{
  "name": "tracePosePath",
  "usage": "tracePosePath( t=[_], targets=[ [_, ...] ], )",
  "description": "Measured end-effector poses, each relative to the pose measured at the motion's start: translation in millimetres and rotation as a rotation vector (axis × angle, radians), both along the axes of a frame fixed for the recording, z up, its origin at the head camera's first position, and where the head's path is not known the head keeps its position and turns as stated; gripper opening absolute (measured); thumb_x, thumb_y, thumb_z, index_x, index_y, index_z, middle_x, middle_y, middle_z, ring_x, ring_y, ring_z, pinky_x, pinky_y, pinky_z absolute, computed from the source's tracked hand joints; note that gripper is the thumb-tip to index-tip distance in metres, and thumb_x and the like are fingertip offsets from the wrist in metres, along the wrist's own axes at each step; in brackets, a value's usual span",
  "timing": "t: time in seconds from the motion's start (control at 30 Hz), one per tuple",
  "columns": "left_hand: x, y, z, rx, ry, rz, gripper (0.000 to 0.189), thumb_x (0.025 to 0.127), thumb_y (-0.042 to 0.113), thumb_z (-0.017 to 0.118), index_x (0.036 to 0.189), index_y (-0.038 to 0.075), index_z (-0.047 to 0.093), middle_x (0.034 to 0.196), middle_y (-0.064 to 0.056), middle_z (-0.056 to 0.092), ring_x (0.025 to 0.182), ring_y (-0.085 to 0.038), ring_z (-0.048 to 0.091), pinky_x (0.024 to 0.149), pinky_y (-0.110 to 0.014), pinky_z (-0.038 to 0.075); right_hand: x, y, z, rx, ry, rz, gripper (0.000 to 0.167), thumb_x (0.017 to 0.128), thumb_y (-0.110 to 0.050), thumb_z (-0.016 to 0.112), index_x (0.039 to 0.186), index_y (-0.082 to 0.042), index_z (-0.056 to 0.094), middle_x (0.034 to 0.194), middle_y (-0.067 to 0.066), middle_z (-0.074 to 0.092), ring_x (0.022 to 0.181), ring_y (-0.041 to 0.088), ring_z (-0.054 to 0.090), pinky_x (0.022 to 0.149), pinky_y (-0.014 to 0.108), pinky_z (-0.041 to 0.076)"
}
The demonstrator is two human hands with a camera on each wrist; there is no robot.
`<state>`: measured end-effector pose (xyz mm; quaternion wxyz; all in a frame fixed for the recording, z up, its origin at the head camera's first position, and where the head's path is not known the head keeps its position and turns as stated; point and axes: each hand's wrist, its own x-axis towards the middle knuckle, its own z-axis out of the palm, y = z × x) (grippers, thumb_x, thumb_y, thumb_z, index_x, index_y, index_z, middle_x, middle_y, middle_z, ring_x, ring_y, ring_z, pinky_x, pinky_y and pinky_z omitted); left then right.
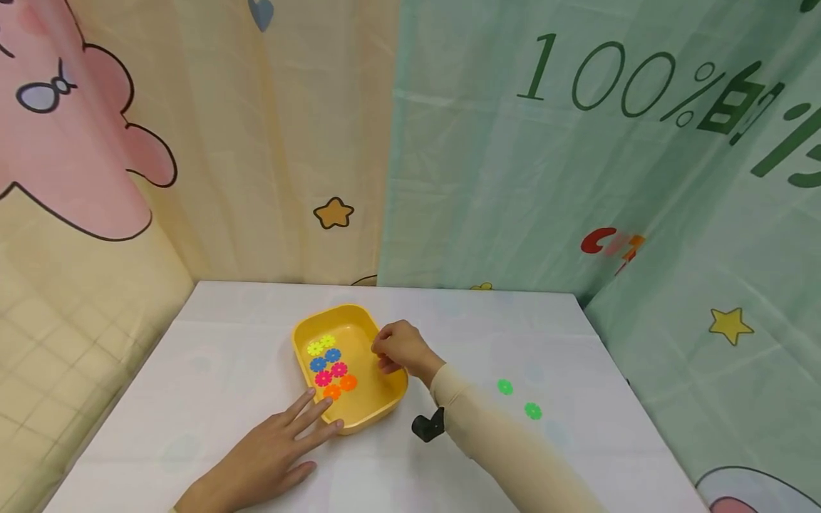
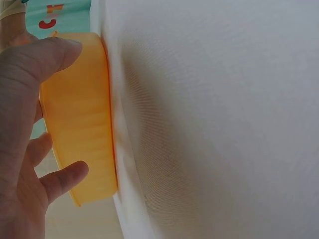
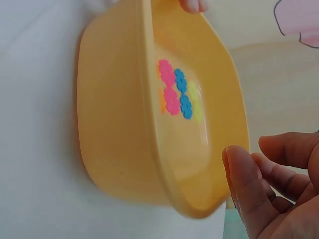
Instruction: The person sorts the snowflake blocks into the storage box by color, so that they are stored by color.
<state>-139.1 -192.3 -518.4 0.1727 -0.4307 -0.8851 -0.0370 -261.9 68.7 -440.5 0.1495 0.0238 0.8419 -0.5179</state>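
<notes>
A yellow plastic tray (image 1: 349,420) stands on the table. Inside it, on its left side, flower-shaped pieces lie in pairs: yellow (image 1: 328,341), blue (image 1: 333,355), pink (image 1: 338,369) and orange (image 1: 348,382). My left hand (image 1: 272,445) reaches to the tray's near left edge, its fingers spread and its fingertips at the rim. Over the tray's right rim hovers my right hand (image 1: 400,349), its fingers loosely bent. In the right wrist view a gap shows between thumb and fingers (image 3: 291,155), and no piece is visible there.
Two green flower-shaped pieces (image 1: 505,387) lie on the white table (image 1: 577,456), right of the right forearm. A black device (image 1: 428,426) sits at the right wrist. Printed curtains (image 1: 474,178) hang behind the table and along its sides.
</notes>
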Motion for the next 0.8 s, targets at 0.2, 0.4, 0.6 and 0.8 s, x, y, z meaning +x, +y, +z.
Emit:
tracePosePath(
  t=[0.2,0.4,0.6,0.8],
  targets=[
    [-0.9,-0.3,-0.1,-0.001,-0.010,0.015,0.082,0.080,0.042,0.082,0.153,0.036,0.046,0.156,-0.005,0.048,0.145,-0.035,0.040,0.088,-0.042,0.059,-8.1,40.0,9.4,-0.031,0.020,-0.018,0.011,0.095,-0.008,0.066,0.098,0.002,0.069,0.082,0.012,0.064,0.058,0.017,0.065,0.060,0.030,0.061],
    [-0.6,-1.1,0.1,0.008,0.016,-0.001,0.082,0.078,0.042,0.083,0.152,0.034,0.048,0.155,-0.006,0.049,0.143,-0.036,0.041,0.087,-0.042,0.059,-11.8,86.2,12.6,-0.069,0.009,-0.081,0.014,0.096,-0.009,0.064,0.102,0.004,0.068,0.082,0.010,0.062,0.061,0.016,0.064,0.062,0.029,0.061],
    [-0.6,-1.2,1.1,0.009,0.016,-0.034,0.084,0.078,0.042,0.083,0.153,0.033,0.047,0.155,-0.007,0.049,0.142,-0.037,0.044,0.085,-0.043,0.059,-9.4,138.4,6.8,-0.107,0.003,-0.166,0.019,0.096,-0.006,0.061,0.109,0.008,0.065,0.085,0.010,0.062,0.063,0.014,0.064,0.060,0.026,0.060],
    [-1.3,-1.8,2.0,-0.003,0.002,-0.027,0.083,0.079,0.043,0.082,0.153,0.034,0.046,0.155,-0.007,0.049,0.141,-0.038,0.044,0.084,-0.044,0.059,-6.3,183.9,4.7,-0.087,-0.007,-0.228,0.024,0.097,-0.006,0.061,0.114,0.010,0.063,0.084,0.010,0.063,0.064,0.013,0.065,0.062,0.026,0.060]
  ],
)
